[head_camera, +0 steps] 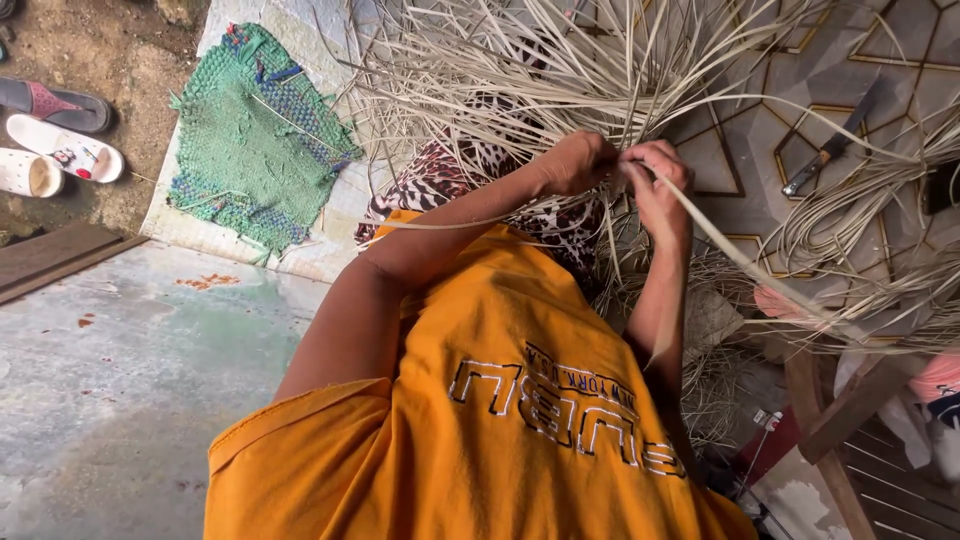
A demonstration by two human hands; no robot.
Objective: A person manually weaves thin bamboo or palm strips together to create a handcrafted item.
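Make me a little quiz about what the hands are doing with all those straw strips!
1. True or false: both hands pinch pale strips.
2. What lies on the floor by the strips: a knife or a spoon?
3. What colour is the woven mat?

Key:
1. True: the left hand and right hand meet on the pale strips.
2. A knife.
3. The woven mat is green.

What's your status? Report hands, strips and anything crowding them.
Left hand and right hand both pinching pale reed strips, fingers together. One long strip trails right. Knife lies apart; green mat off left.
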